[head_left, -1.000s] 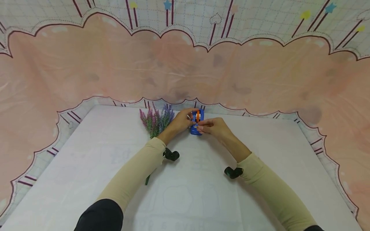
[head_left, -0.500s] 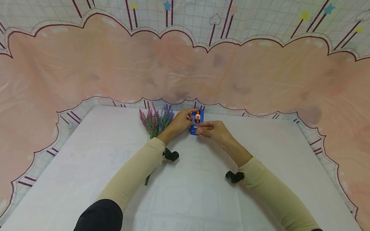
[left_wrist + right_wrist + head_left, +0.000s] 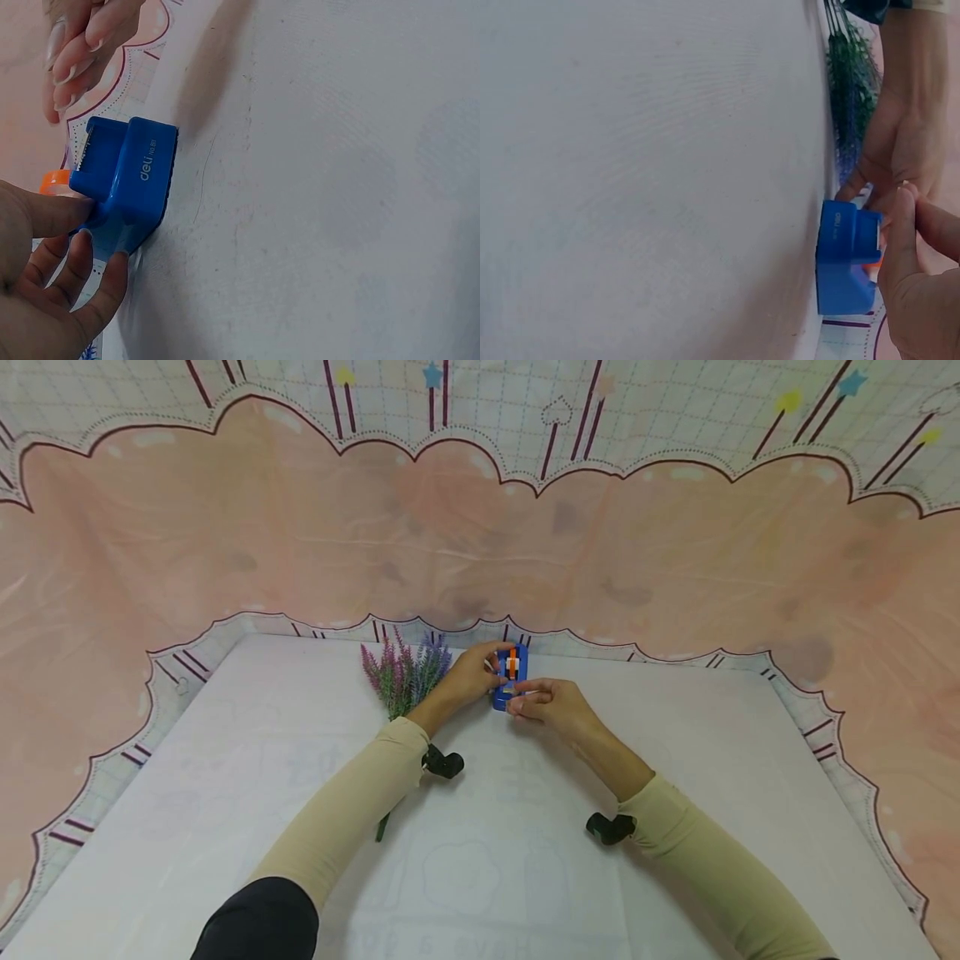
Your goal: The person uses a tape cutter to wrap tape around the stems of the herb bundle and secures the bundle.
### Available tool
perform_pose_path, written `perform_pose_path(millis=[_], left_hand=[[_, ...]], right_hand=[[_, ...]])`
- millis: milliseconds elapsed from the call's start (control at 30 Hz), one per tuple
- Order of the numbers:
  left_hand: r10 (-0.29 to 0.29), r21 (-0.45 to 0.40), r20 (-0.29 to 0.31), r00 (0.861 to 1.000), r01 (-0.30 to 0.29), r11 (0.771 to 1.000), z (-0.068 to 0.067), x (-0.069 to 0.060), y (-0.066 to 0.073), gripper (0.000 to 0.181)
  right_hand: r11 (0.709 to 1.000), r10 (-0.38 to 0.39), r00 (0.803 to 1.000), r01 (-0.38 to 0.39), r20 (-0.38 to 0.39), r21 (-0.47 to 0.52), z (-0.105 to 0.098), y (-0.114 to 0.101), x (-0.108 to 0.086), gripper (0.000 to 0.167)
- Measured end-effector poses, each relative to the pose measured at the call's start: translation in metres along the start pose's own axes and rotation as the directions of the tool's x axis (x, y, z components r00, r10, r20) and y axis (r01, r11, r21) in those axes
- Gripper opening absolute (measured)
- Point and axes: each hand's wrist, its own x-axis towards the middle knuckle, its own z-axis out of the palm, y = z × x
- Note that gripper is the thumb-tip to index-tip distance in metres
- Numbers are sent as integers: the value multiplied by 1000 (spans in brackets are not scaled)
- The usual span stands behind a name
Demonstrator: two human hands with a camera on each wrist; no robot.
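Observation:
A blue tape dispenser (image 3: pixel 142 165) marked "deli", with an orange roll core (image 3: pixel 512 662), stands at the far side of the white table. My left hand (image 3: pixel 474 670) grips its side, thumb near the orange core and fingers bent against the blue body. My right hand (image 3: pixel 557 703) hovers just to the right of the dispenser's near end. Its thumb and forefinger tips come close together in the right wrist view, with a tiny pale speck at the thumb tip (image 3: pixel 905 189). Whether clear tape lies between them is too fine to tell.
A bunch of artificial lavender (image 3: pixel 405 681), pink and purple, lies left of the dispenser, partly under my left forearm. The white tabletop (image 3: pixel 495 860) ends just beyond the dispenser. Behind it hangs a peach patterned cloth (image 3: pixel 450 543). A black wrist camera (image 3: pixel 444 763) hangs below the left cuff.
My right hand has drawn slightly back toward me, and its thumb and forefinger look farther apart in the head view. The left hand and tape dispenser stay where they were.

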Motion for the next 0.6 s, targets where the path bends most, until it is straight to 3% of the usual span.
perform_pose_path(millis=[600], left_hand=[[-20, 8, 0, 1000, 20, 1000, 0, -1, 3, 67]], right_hand=[[999, 14, 1000, -14, 4, -45, 3, 4, -10, 37]])
